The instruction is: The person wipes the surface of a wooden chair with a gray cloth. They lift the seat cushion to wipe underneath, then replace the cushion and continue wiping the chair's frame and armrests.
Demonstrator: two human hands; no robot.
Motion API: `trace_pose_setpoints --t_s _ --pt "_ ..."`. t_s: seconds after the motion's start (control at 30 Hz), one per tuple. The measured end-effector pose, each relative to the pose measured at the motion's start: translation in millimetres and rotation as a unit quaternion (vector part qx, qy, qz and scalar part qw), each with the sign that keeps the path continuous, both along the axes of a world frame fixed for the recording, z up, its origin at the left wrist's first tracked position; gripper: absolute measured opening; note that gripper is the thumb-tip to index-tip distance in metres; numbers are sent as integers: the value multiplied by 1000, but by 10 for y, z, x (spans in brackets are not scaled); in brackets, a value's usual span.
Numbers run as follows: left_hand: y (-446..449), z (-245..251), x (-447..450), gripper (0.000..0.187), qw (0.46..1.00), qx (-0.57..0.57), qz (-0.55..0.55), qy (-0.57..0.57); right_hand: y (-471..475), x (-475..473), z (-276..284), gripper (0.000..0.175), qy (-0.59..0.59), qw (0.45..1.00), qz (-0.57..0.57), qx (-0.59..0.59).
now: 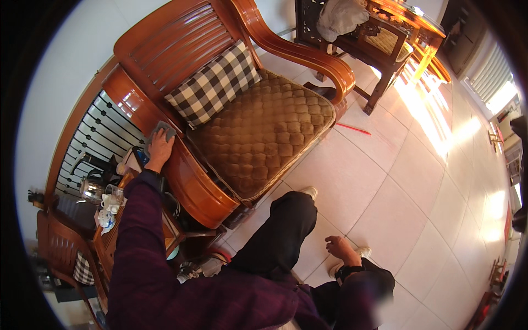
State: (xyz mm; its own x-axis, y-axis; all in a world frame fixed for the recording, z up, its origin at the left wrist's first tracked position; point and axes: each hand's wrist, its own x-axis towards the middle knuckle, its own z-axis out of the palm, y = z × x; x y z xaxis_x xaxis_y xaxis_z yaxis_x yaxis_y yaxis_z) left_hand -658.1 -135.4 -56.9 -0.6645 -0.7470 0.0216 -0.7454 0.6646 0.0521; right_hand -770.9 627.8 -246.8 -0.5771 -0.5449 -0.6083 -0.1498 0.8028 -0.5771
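Note:
My left hand (160, 147) presses a folded grey cloth (167, 128) onto the broad wooden armrest (187, 181) of a varnished armchair, at the armrest's rear half. The chair's slatted backrest (177, 45) rises behind it. A black-and-white checked cushion (216, 84) leans against the slats, on a brown quilted seat pad (268, 128). My right hand (341, 248) hangs near my knee above the tiled floor, loosely bent, with nothing visible in it. A dark band circles that wrist.
Left of the armchair stands a wooden tea table (108, 243) with a metal kettle (91, 189), a blue-and-white teapot (106, 219) and cups. A red stick (354, 129) lies on the floor tiles (383, 206). A dark wooden chair (371, 78) with grey fabric (342, 18) stands at the back.

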Motion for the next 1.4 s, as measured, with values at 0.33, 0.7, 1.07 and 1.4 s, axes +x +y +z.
trace_pose_setpoints --t_s 0.33,0.7,1.07,1.4 --pt "593 85 159 68 999 34 -17 36 71 55 -18 35 64 996 0 -58" --pt "1295 152 388 74 994 53 -53 76 137 155 330 34 98 993 -1 -68" --pt "2153 268 587 61 991 -12 -102 90 234 217 420 35 120 989 6 -89" --pt "2710 289 670 58 980 -99 -144 92 296 343 390 36 129 987 6 -91"
